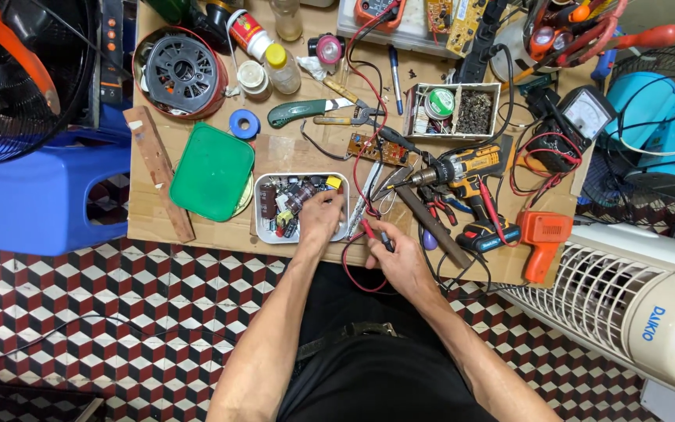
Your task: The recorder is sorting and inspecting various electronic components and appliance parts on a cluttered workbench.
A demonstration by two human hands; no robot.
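My left hand (320, 220) reaches into a white plastic tray (262, 231) filled with several small electronic parts, fingers bent among them. My right hand (400, 262) rests at the near edge of the cardboard-covered table (150, 223) and grips the red and black meter probes (375, 233), whose leads loop toward me. A brown circuit board (370, 147) lies just beyond the tray. Whether the left fingers pinch a part is hidden.
A green lid (211, 172) lies left of the tray. A yellow cordless drill (462, 173), orange heat tool (542, 238), analog meter (583, 117), compartment box (453, 111), blue tape roll (244, 123), bottles and a red tin (180, 72) crowd the table. A white tower fan (634, 301) lies right.
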